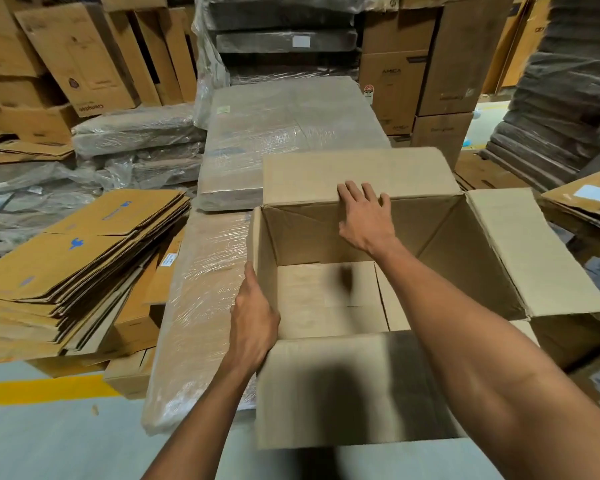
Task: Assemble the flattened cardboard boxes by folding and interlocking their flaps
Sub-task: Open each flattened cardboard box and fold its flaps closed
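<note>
The near flap [343,386] of the cardboard box [465,258] hangs outward and down toward the person, with a dark shadow across it. The box stands upright with its top open, along the right edge of a plastic-wrapped bundle [201,306] of flat board. The bundle's near left corner juts over the grey floor [49,445], close to a yellow line [39,389].

The left hand [253,317] holds the box at its near left corner. The thumb lies straight up the outside of the left wall, and the fingers wrap round the cardboard edge and out of sight, so how tightly they close cannot be told.

Inside the box, the bottom flaps [326,299] lie folded flat, with a seam showing between them.

The right hand [364,216] reaches across the opening to the far wall. Its four fingers [355,192], slightly apart and nearly straight, lie over the rim on the fold of the far flap [361,171]. The thumb is spread to the left against the wall's inner face, so the hand presses on the cardboard and clamps nothing. The far flap leans away over the near right corner of a second wrapped bundle [291,126], and the right flap [534,251] splays outward.

Left of the near bundle lies a slumped stack of flattened boxes [84,258] with blue print. Beyond it, upright cartons [73,57] are crowded together.
</note>
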The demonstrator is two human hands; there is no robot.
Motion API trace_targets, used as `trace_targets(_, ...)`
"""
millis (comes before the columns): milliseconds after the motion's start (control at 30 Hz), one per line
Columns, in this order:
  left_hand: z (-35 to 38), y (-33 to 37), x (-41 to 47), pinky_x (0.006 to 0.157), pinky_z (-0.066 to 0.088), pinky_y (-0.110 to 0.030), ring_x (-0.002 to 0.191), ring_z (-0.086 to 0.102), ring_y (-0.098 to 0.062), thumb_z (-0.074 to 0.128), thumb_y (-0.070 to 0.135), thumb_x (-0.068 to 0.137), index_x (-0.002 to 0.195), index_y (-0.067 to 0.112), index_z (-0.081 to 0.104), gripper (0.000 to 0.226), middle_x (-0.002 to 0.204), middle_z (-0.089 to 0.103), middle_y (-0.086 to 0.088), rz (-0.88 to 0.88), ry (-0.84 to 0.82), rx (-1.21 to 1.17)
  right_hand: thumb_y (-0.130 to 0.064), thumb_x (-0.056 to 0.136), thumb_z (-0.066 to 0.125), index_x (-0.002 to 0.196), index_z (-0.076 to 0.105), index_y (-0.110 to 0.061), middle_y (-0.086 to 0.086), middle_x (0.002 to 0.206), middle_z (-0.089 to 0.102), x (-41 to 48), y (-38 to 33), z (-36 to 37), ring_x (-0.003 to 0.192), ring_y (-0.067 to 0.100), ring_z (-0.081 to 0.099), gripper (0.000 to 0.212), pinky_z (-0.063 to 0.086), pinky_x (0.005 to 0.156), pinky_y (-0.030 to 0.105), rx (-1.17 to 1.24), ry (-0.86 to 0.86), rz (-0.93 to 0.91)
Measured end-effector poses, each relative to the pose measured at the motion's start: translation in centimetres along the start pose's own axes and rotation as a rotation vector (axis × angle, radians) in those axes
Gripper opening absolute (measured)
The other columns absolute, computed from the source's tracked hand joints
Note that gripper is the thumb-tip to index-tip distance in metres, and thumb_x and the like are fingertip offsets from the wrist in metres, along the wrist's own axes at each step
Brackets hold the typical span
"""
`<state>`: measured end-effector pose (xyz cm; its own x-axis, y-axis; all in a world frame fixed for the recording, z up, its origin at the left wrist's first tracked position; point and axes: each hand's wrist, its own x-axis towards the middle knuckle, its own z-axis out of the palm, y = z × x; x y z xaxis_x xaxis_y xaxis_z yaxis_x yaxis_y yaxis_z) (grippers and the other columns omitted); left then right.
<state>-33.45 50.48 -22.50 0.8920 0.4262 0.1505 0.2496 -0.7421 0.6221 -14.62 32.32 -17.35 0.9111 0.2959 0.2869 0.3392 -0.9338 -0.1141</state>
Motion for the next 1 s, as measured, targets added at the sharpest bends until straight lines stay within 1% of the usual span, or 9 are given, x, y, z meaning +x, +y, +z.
trace_targets(100, 0.2, -0.2, 0.2, 0.085, 0.054, -0.045, 0.101, 0.063, -0.037, 0.058, -0.009, 0.087, 0.160, 0.016, 0.012, 0.090, 0.122, 0.062, -0.021, -0.002, 0.002, 0.008, -0.026, 0.084, 0.069, 0.151, 0.038, -0.023, 0.001, 0.155, 0.043, 0.1, 0.1, 0.7, 0.146, 0.030, 0.033, 0.074, 0.020, 0.119, 0.058, 0.005, -0.034, 0.008)
trace_targets(233, 0.3, -0.1, 0.1, 0.084, 0.054, -0.043, 0.101, 0.063, -0.034, 0.061, -0.008, 0.086, 0.159, 0.016, 0.011, 0.091, 0.125, 0.060, -0.019, 0.005, -0.007, 0.029, -0.032, 0.087, 0.073, 0.152, 0.038, -0.028, 0.003, 0.154, 0.047, 0.7, -0.2, 0.6, 0.145, 0.031, 0.037, 0.074, 0.011, 0.123, 0.060, -0.008, -0.113, 0.053)
trace_targets(333, 0.3, -0.1, 0.3, 0.085, 0.056, -0.044, 0.102, 0.064, -0.035, 0.063, -0.006, 0.087, 0.159, 0.016, 0.012, 0.091, 0.127, 0.059, -0.019, 0.015, -0.005, 0.046, -0.032, 0.087, 0.073, 0.153, 0.035, -0.028, 0.003, 0.157, 0.044, 0.9, -0.2, 0.1, 0.146, 0.032, 0.035, 0.076, 0.011, 0.123, 0.060, -0.006, -0.167, 0.045)
trace_targets(467, 0.2, -0.2, 0.4, 0.083, 0.056, -0.046, 0.104, 0.064, -0.036, 0.064, -0.004, 0.087, 0.159, 0.014, 0.012, 0.091, 0.133, 0.058, -0.018, 0.022, 0.003, 0.083, -0.027, 0.090, 0.069, 0.160, 0.024, -0.029, -0.005, 0.167, 0.026, 0.5, 0.0, -0.9, 0.154, 0.026, 0.019, 0.083, 0.008, 0.125, 0.056, 0.029, -0.218, 0.005)
trace_targets(600, 0.0, 0.1, 0.9, 0.086, 0.054, -0.052, 0.109, 0.061, -0.040, 0.062, -0.002, 0.087, 0.158, 0.013, 0.015, 0.085, 0.136, 0.055, -0.018, 0.035, 0.022, 0.125, -0.018, 0.089, 0.064, 0.160, 0.027, -0.024, -0.004, 0.166, 0.027, -1.8, 0.3, -1.7, 0.153, 0.022, 0.023, 0.081, 0.013, 0.124, 0.058, 0.122, -0.112, 0.023)
trace_targets(700, 0.1, 0.1, 1.6, 0.089, 0.052, -0.056, 0.108, 0.059, -0.042, 0.060, 0.001, 0.086, 0.156, 0.012, 0.020, 0.081, 0.129, 0.056, -0.020, 0.028, 0.033, 0.104, -0.013, 0.085, 0.062, 0.157, 0.036, -0.019, 0.001, 0.161, 0.041, -5.1, 0.7, -1.3, 0.145, 0.024, 0.041, 0.076, 0.024, 0.122, 0.054, 0.274, -0.017, 0.090)
trace_targets(767, 0.1, -0.1, 2.0, 0.095, 0.050, -0.058, 0.116, 0.058, -0.040, 0.061, 0.009, 0.089, 0.154, 0.015, 0.029, 0.073, 0.137, 0.055, -0.018, -0.021, 0.056, -0.006, -0.014, 0.088, 0.061, 0.153, 0.042, -0.019, 0.003, 0.155, 0.050, -7.9, 1.2, -1.3, 0.135, 0.027, 0.054, 0.067, 0.034, 0.116, 0.047, 0.359, 0.049, 0.113)
trace_targets(867, 0.2, -0.6, 1.2, 0.106, 0.044, -0.058, 0.131, 0.049, -0.033, 0.065, 0.022, 0.094, 0.148, 0.021, 0.041, 0.059, 0.145, 0.052, -0.007, -0.021, 0.154, -0.136, -0.016, 0.094, 0.059, 0.144, 0.053, -0.020, 0.003, 0.142, 0.062, -12.4, 2.6, -1.6, 0.118, 0.025, 0.065, 0.051, 0.041, 0.108, 0.041, 0.420, 0.176, 0.194)
trace_targets(1000, 0.5, -1.2, -2.1, 0.115, 0.031, -0.054, 0.139, 0.038, -0.027, 0.066, 0.019, 0.095, 0.146, 0.022, 0.046, 0.055, 0.149, 0.048, -0.002, 0.067, 0.225, -0.199, -0.011, 0.091, 0.063, 0.120, 0.069, -0.015, 0.010, 0.111, 0.075, -17.4, 5.7, -1.1, 0.101, 0.033, 0.069, 0.029, 0.048, 0.097, 0.046, 0.363, 0.312, 0.320)
